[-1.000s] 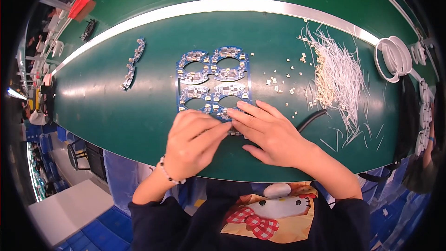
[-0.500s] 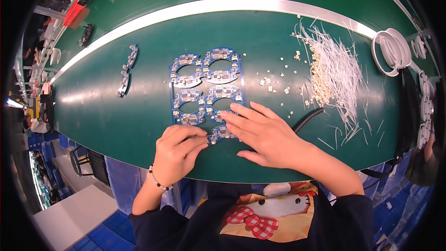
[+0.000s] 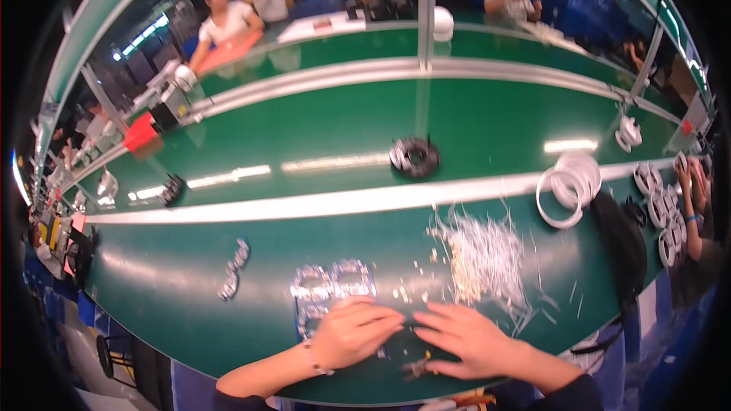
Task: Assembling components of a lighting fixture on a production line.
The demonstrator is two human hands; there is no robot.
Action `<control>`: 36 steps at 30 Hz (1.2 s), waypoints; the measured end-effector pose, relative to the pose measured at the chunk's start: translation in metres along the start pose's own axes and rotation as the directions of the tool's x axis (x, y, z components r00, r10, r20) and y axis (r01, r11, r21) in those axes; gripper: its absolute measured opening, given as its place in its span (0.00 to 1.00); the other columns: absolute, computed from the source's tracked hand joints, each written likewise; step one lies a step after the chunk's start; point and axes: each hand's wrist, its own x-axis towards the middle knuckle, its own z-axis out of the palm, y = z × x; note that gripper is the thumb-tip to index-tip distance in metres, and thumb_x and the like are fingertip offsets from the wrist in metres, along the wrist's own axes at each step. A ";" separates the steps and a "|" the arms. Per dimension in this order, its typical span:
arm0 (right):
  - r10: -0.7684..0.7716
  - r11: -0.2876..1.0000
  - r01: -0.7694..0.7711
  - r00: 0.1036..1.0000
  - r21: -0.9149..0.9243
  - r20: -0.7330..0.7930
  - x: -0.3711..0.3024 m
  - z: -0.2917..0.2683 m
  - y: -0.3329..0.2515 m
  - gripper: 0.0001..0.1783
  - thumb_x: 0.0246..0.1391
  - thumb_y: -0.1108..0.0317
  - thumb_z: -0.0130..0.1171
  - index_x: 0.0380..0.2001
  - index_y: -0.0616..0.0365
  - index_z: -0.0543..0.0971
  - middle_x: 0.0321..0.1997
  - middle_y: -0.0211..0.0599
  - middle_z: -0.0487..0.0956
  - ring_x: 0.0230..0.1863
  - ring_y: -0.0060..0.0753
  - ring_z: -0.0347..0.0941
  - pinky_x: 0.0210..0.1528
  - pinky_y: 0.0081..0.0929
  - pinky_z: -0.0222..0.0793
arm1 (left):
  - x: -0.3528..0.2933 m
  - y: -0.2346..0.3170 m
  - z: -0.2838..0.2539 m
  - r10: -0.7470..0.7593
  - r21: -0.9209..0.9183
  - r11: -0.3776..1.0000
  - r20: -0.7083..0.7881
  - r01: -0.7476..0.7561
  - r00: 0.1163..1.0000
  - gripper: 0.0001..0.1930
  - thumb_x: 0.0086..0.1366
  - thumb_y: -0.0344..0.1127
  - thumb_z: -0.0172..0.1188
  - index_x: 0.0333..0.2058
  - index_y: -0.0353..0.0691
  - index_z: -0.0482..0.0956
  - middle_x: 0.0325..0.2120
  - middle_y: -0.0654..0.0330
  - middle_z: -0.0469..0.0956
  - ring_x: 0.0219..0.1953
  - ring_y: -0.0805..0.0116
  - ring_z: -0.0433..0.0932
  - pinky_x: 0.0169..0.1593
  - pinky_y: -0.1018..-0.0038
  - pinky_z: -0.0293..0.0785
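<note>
A blue circuit board panel [image 3: 352, 267] with ring-shaped openings lies on the green work table; its lower part is covered by my left hand [image 3: 352, 335]. That hand's fingers are pressed together and point right; what they hold, if anything, is hidden. My right hand [image 3: 464, 341] is just to the right, fingers spread and pointing left, the two sets of fingertips a small gap apart. Beside my right thumb is a small blurred brownish thing [image 3: 416, 366] whose kind I cannot make out. Small cream connectors [image 3: 403, 289] lie scattered beyond the hands.
A heap of white wires with cream ends [image 3: 491, 262] lies to the right. Farther left is a narrow curved circuit board piece [image 3: 234, 269]. White rings [image 3: 571, 186] and a black round part [image 3: 415, 157] stand farther off. Other people work beyond the belt.
The view has tilted up, showing more of the far side. My left hand has moved from the panel's lower edge across it to the right; my right hand has come off the panel.
</note>
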 end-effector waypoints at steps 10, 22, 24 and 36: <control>0.112 0.671 -0.521 0.775 -0.528 -0.622 -0.067 -0.114 0.099 0.20 0.26 0.74 0.60 0.31 0.61 0.72 0.41 0.45 0.71 0.43 0.49 0.65 0.45 0.39 0.60 | 0.149 -0.082 0.070 -0.061 0.072 0.997 0.344 0.039 0.937 0.14 0.49 0.37 0.56 0.35 0.38 0.73 0.27 0.50 0.73 0.32 0.53 0.72 0.37 0.63 0.69; 0.472 0.347 -0.887 0.447 -0.306 -0.760 -0.098 -0.170 0.252 0.12 0.32 0.78 0.56 0.27 0.63 0.74 0.30 0.46 0.74 0.35 0.48 0.69 0.37 0.38 0.65 | 0.244 -0.201 0.135 -0.690 0.305 0.709 0.117 0.636 0.714 0.23 0.47 0.42 0.60 0.41 0.38 0.69 0.40 0.50 0.70 0.45 0.54 0.69 0.45 0.61 0.68; 0.475 0.334 -0.894 0.434 -0.300 -0.765 -0.105 -0.172 0.256 0.08 0.32 0.77 0.56 0.23 0.62 0.74 0.27 0.46 0.74 0.33 0.49 0.69 0.35 0.38 0.65 | 0.249 -0.210 0.152 -0.628 0.278 0.768 0.147 0.577 0.764 0.18 0.44 0.39 0.62 0.35 0.38 0.75 0.36 0.49 0.73 0.41 0.54 0.72 0.45 0.65 0.69; 0.268 0.492 -0.807 0.498 -0.327 -0.825 -0.098 -0.217 0.220 0.07 0.37 0.68 0.56 0.20 0.61 0.76 0.23 0.41 0.75 0.28 0.41 0.72 0.33 0.31 0.67 | 0.211 -0.196 0.079 -0.664 -0.741 0.271 0.318 0.614 0.677 0.13 0.54 0.27 0.52 0.40 0.31 0.69 0.32 0.58 0.74 0.32 0.71 0.73 0.36 0.75 0.71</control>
